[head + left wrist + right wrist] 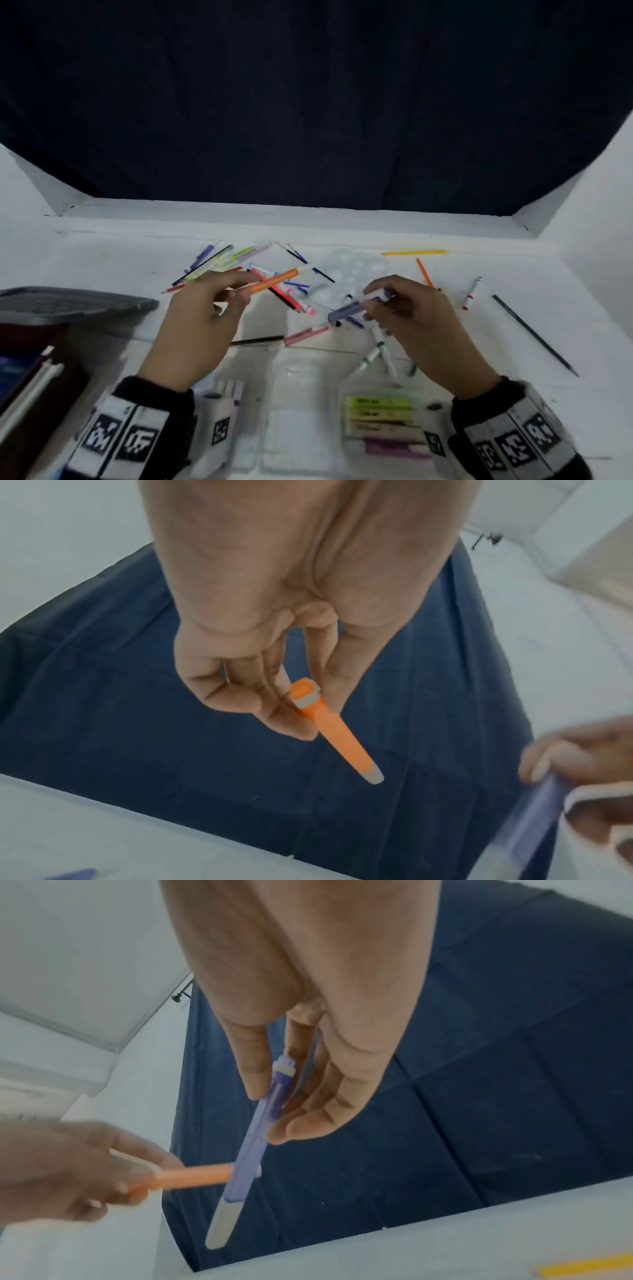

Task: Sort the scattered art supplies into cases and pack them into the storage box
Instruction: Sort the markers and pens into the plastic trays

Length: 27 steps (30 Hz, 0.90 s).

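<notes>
My left hand [219, 298] pinches an orange highlighter pen [274, 280] with a white tip, held above the table and pointing up-right; the left wrist view shows the orange pen [337, 731] between thumb and fingers. My right hand [394, 301] grips a purple highlighter pen [356, 306], seen in the right wrist view as the purple pen [255, 1139] with a white end. A clear case [383, 421] holding green and pink highlighters lies near my right wrist. Scattered pens and pencils [239, 263] cover the table's middle.
A grey storage box lid [68, 305] and dark box [30, 370] sit at the left. A clear palette [356, 270], a yellow pencil [414, 253], an orange pencil [424, 272], a red marker [472, 293] and a dark pencil [534, 334] lie to the right. Green markers [380, 353] lie under my right hand.
</notes>
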Tool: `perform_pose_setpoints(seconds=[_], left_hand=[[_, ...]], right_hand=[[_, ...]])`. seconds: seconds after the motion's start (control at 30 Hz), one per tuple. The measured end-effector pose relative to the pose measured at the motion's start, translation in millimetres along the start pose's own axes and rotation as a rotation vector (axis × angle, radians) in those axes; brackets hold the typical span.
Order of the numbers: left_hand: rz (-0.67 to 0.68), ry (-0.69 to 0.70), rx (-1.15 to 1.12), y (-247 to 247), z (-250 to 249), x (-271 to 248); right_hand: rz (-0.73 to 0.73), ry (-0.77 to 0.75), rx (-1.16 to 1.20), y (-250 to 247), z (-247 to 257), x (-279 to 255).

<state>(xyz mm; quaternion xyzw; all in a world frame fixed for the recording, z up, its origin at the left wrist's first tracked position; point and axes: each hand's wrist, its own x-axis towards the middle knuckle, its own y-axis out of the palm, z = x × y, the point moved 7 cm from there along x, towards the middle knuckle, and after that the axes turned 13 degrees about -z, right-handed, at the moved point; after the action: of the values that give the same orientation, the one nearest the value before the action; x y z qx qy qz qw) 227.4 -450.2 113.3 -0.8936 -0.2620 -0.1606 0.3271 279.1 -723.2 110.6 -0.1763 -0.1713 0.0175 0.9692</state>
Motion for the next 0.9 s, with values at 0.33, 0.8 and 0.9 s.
perform_pose_setpoints(seconds=[0.33,0.8,0.9], left_hand=[[0.059,-0.11,-0.206,28.9,-61.7,-126.6],[0.035,-0.163,-0.134,19.4,-25.5,-158.9],[0.009,-0.176,-0.207,15.5,-28.4,-152.2]], right_hand=[[0.002,0.143,0.029,-92.9,-77.1,-79.4],[0.092,0.018,-0.165,-68.9,-76.3,-108.3],[0.071,0.055,-0.108,-64.1,-72.3,-107.1]])
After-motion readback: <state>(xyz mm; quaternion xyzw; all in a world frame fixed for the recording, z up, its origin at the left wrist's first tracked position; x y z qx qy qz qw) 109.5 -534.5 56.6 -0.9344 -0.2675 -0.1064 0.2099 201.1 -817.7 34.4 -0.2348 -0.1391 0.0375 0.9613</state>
